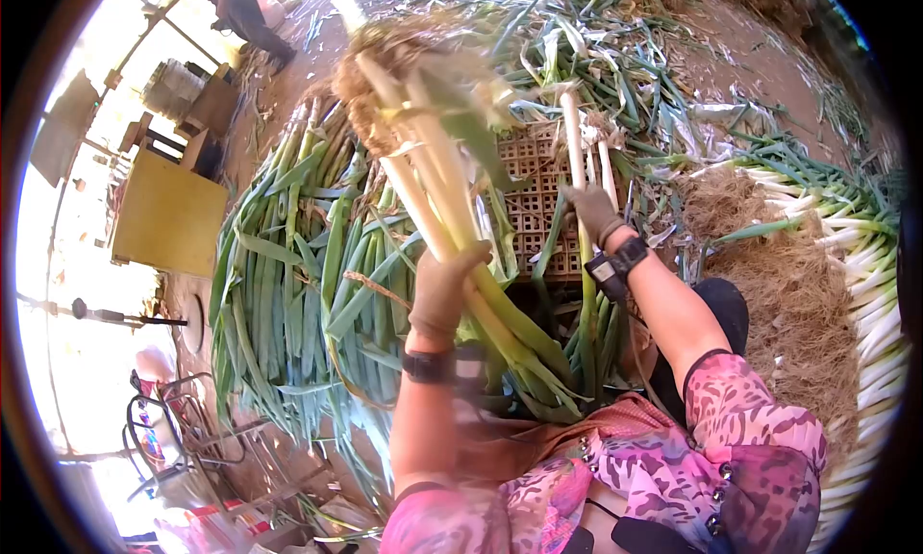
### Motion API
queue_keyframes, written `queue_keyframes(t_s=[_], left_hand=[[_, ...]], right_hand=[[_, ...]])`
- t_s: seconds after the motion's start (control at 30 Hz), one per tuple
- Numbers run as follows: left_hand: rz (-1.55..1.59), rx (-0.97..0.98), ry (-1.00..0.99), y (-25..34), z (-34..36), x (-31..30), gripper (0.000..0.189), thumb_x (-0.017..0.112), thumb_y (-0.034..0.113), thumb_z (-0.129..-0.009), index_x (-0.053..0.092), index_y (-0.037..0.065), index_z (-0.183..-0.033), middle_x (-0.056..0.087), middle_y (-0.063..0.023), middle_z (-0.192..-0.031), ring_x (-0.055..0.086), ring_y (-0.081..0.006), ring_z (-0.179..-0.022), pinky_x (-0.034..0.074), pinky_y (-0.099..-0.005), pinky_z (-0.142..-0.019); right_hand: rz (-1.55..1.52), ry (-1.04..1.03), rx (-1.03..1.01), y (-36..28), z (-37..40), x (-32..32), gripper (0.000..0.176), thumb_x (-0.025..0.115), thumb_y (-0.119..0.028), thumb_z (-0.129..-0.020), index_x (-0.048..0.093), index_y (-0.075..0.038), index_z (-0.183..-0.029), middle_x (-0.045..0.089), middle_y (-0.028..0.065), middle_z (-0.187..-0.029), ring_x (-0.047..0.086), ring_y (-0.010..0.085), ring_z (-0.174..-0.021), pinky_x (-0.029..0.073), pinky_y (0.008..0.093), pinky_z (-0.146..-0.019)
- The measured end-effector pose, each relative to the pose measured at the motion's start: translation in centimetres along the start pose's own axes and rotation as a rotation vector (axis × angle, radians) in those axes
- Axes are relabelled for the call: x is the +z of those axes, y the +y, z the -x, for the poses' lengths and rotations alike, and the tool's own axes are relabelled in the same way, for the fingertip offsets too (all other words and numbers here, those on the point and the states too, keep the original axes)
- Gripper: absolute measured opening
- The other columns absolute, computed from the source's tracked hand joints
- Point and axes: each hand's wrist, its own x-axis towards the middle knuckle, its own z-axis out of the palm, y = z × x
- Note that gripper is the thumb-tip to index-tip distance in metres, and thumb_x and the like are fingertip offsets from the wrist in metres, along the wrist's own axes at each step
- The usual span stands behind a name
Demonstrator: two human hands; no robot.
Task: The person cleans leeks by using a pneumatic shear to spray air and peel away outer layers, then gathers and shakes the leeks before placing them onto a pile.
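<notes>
My left hand (447, 280), in a brown glove, is closed around a few long green onions (444, 169). Their root ends point up and are smeared by motion, while the green leaves hang down toward my lap. On the right, my gloved right hand (594, 215) is wrapped round another green onion stalk (573, 136), held roughly upright with its white part above the hand. Behind that stalk lies a tan plastic crate (529, 208) with a lattice surface. More green leaves hang below my hands.
A large pile of green onions (279, 285) lies on the left. To the right, cleaned white stalks (870, 333) form a long row beside a heap of dry roots (784, 294). Loose leaves litter the ground ahead. A yellow box (168, 213) and a person (236, 11) are at upper left.
</notes>
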Motion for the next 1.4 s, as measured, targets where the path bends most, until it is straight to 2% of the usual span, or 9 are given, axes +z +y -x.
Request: queue_keyframes(t_s=[0.1, 0.23, 0.33, 0.47, 0.57, 0.77, 0.93, 1.03, 1.4], left_hand=[[0.095, -0.003, -0.072, -1.0, -0.2, -0.3, 0.04, 0.068, 0.021, -0.085, 0.065, -0.004, -0.115, 0.068, -0.0109, -0.103, 0.065, -0.0192, -0.088, 0.053, -0.0313, -0.078], [0.034, 0.056, -0.26, -0.2, 0.0, 1.5, 0.037, 0.065, 0.02, -0.085, 0.062, -0.002, -0.116, 0.065, -0.0085, -0.105, 0.062, -0.018, -0.096, 0.05, -0.0309, -0.085], [0.091, 0.067, -0.271, 0.3, 0.5, 1.3, 0.04, 0.066, 0.023, -0.084, 0.06, -0.002, -0.114, 0.064, -0.0085, -0.103, 0.062, -0.0196, -0.094, 0.05, -0.0313, -0.083], [0.223, 0.03, -0.364, -1.7, 0.4, -0.6, 0.053, 0.07, 0.029, -0.079, 0.057, -0.001, -0.12, 0.064, -0.0109, -0.104, 0.063, -0.023, -0.095, 0.052, -0.0341, -0.086], [0.287, -0.008, -0.427, -0.9, 1.2, -0.7, 0.059, 0.073, 0.028, -0.073, 0.055, -0.001, -0.122, 0.064, -0.0103, -0.108, 0.062, -0.0214, -0.098, 0.051, -0.0326, -0.088], [0.32, 0.017, -0.566, 0.8, 2.0, -0.9, 0.06, 0.074, 0.026, -0.069, 0.059, -0.002, -0.12, 0.068, -0.0171, -0.11, 0.063, -0.0269, -0.105, 0.05, -0.0361, -0.094], [0.26, 0.031, -0.803, -1.1, 1.1, 1.5, 0.053, 0.077, 0.016, -0.07, 0.059, 0.0, -0.118, 0.069, -0.0178, -0.111, 0.065, -0.0308, -0.108, 0.049, -0.0401, -0.099], [0.273, 0.005, -0.821, -1.1, 2.2, 3.3, 0.059, 0.079, 0.03, -0.069, 0.066, -0.004, -0.115, 0.07, -0.0214, -0.113, 0.063, -0.0323, -0.11, 0.047, -0.0418, -0.102], [0.295, -0.184, -0.754, -2.5, 1.0, 1.4, 0.054, 0.077, 0.017, -0.067, 0.06, 0.001, -0.117, 0.064, -0.0084, -0.11, 0.062, -0.0189, -0.098, 0.051, -0.0315, -0.088]], right_hand=[[-0.24, -0.169, -0.262, -10.2, 6.7, 2.2, 0.046, 0.062, -0.045, -0.098, 0.062, 0.001, -0.1, 0.065, 0.0048, -0.077, 0.062, 0.0103, -0.059, 0.055, 0.0263, -0.054], [0.647, -0.147, -0.969, -14.8, 9.5, 7.4, 0.052, 0.047, -0.049, -0.104, 0.059, 0.0, -0.12, 0.068, 0.005, -0.093, 0.068, 0.0165, -0.083, 0.058, 0.0285, -0.075], [-0.134, -0.475, -0.514, -16.6, 12.7, 8.8, 0.053, 0.044, -0.044, -0.107, 0.052, -0.002, -0.137, 0.067, 0.0074, -0.112, 0.065, 0.0164, -0.1, 0.055, 0.0286, -0.089], [-0.366, -0.66, -0.435, -18.7, 16.3, 9.0, 0.056, 0.044, -0.044, -0.107, 0.048, -0.002, -0.143, 0.06, 0.0079, -0.13, 0.058, 0.0122, -0.112, 0.05, 0.0295, -0.099], [-0.15, -0.505, -0.811, -17.2, 15.0, 9.5, 0.054, 0.052, -0.04, -0.103, 0.047, -0.001, -0.14, 0.063, 0.0103, -0.116, 0.061, 0.0184, -0.101, 0.051, 0.0319, -0.089], [0.637, 0.312, -1.353, -18.0, 12.9, 1.7, 0.084, 0.075, -0.039, -0.087, 0.035, 0.0, -0.151, 0.044, 0.0246, -0.148, 0.036, 0.0365, -0.144, 0.031, 0.0419, -0.119], [0.665, 0.083, -1.336, -23.7, 8.5, 4.8, 0.074, 0.072, -0.041, -0.084, 0.042, 0.003, -0.135, 0.054, 0.0194, -0.126, 0.049, 0.0317, -0.128, 0.044, 0.0458, -0.104], [0.879, 0.008, -1.305, -24.3, 6.3, 4.4, 0.071, 0.073, -0.04, -0.083, 0.044, 0.002, -0.133, 0.056, 0.0193, -0.124, 0.051, 0.0314, -0.127, 0.045, 0.0456, -0.103], [1.02, 0.353, -1.214, -33.0, 0.3, -5.8, 0.06, 0.074, -0.036, -0.08, 0.054, 0.0, -0.124, 0.061, 0.0189, -0.118, 0.056, 0.0303, -0.12, 0.047, 0.0446, -0.101]])
